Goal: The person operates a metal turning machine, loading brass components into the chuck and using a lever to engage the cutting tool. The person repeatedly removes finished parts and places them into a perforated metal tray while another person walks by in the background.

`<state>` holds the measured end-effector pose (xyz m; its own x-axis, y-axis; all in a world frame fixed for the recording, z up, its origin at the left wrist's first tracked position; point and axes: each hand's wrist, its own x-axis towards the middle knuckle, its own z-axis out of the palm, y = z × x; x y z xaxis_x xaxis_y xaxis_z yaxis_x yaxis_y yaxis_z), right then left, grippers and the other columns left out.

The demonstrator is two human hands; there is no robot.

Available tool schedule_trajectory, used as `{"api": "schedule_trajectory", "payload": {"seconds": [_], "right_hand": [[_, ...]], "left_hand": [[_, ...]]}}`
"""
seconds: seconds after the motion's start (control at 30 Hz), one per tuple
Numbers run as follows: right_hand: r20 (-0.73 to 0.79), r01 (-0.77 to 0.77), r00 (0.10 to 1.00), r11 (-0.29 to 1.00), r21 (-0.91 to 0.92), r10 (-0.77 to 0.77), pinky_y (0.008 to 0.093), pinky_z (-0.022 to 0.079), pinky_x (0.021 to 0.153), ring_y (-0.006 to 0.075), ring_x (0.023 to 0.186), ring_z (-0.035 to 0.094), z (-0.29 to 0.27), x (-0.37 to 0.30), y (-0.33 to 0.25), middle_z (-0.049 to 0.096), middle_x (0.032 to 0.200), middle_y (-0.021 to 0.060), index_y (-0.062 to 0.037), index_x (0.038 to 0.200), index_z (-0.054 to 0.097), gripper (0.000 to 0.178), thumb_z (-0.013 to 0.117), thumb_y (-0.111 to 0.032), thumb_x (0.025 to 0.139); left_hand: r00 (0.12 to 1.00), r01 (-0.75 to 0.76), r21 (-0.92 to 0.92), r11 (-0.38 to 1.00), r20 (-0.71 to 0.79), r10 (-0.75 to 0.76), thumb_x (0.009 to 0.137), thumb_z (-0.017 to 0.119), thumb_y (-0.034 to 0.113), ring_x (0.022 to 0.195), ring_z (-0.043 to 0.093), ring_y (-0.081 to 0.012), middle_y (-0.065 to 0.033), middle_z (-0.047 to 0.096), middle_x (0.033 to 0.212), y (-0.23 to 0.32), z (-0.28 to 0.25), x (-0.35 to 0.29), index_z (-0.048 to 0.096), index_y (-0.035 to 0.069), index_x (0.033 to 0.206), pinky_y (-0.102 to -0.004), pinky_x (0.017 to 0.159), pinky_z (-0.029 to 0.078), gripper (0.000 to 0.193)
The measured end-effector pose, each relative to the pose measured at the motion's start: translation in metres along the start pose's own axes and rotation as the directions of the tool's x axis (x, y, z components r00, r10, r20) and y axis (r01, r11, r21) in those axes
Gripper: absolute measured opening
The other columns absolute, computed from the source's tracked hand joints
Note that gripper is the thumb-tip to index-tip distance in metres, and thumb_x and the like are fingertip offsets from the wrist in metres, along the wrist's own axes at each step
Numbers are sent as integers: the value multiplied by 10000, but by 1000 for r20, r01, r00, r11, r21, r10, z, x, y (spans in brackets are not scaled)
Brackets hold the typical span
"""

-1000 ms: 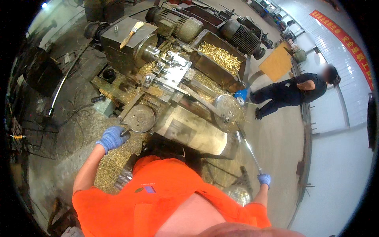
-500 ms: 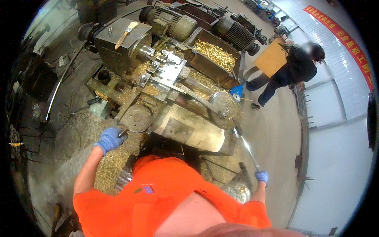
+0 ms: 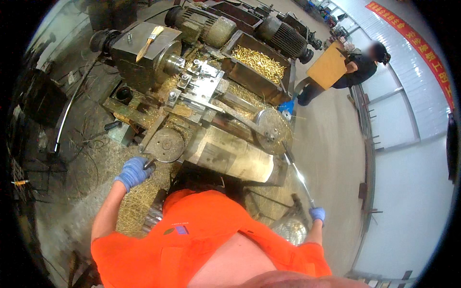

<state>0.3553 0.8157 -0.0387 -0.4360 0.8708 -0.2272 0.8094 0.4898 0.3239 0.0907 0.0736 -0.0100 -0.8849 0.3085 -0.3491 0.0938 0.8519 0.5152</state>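
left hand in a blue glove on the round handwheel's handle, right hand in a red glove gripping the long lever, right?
Not quite: the head view shows the right hand in a blue glove, not red. The rest holds: left hand on the handwheel's handle, right gripping the long lever.

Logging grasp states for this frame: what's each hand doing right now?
Left hand: closed on the handle of the round handwheel.
Right hand: closed on the end of the long metal lever.
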Motion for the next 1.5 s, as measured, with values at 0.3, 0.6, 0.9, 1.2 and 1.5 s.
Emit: {"api": "schedule_trajectory", "payload": {"seconds": [0.3,0.6,0.9,1.2,1.5], "right_hand": [[43,-17,999,999,-41,18,395,481,774,327,900,602,-6,-14,-9,617,944,199,-36,877,659,446,644,-424,657],[30,12,999,998,57,-14,416,480,752,352,857,609,6,-49,-14,630,898,196,-65,894,651,421,652,-422,670],[-273,341,905,940,2,-328,425,467,717,333,819,611,-63,-23,-169,642,904,144,-146,944,652,381,593,-437,704],[-430,240,870,969,-59,-242,466,339,926,284,1061,529,-134,109,-234,612,1070,95,-210,1047,641,347,549,-342,739],[-350,356,856,925,-134,-380,407,444,798,322,850,600,-139,123,-248,642,878,139,-143,906,677,275,576,-260,679]], "left_hand": [[999,-15,-17,1000,-29,14,787,571,356,587,598,-302,-157,601,619,-5,5,0,619,32,722,-395,591,465,333],[999,-10,96,995,-51,15,794,562,356,619,600,-300,-168,605,660,-3,3,-7,624,32,772,-397,587,460,331],[874,267,-556,787,-204,-441,855,553,332,499,515,-126,-61,549,599,-38,0,-108,607,15,805,-280,485,423,326],[311,-44,-901,432,-423,-851,831,616,290,419,435,-101,-30,540,594,-42,73,-94,606,14,755,-262,384,336,286],[307,154,-656,739,-679,-667,855,578,248,574,405,-112,-38,557,654,-94,-16,-11,593,-27,747,-288,534,357,296]]}}
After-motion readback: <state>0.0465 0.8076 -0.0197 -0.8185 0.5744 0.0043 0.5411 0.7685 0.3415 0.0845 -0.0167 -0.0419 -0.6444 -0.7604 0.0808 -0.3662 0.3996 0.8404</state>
